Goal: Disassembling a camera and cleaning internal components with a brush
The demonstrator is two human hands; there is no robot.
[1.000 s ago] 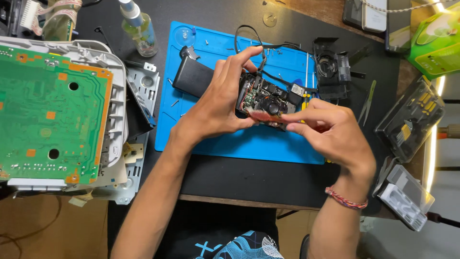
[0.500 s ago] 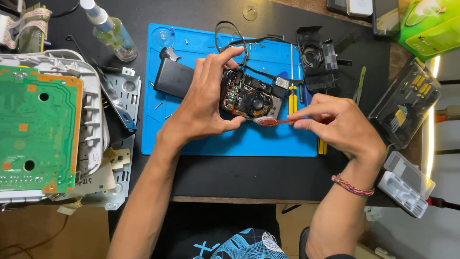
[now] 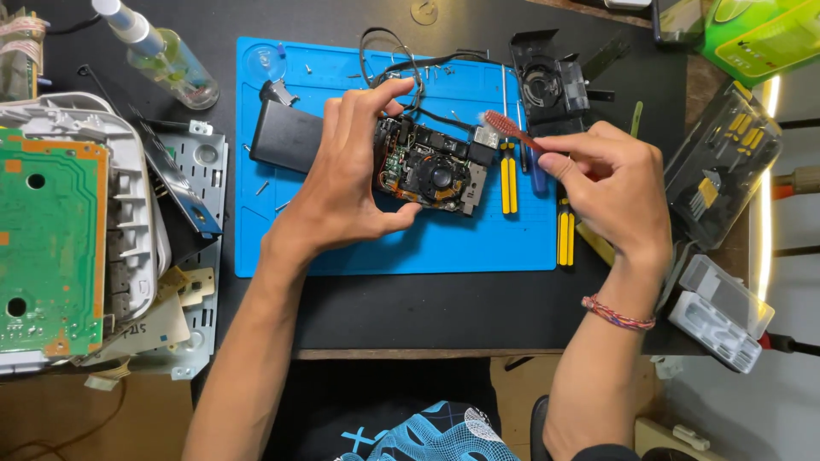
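Circuit assembly [image 3: 431,171], left hand [image 3: 346,183] partly covering

Green box [image 3: 756,34], desk's far-right corner

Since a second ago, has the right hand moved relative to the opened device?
Yes. The right hand has pulled away to the right of the opened device; it now holds a red brush over the yellow-handled tools, no longer touching the device.
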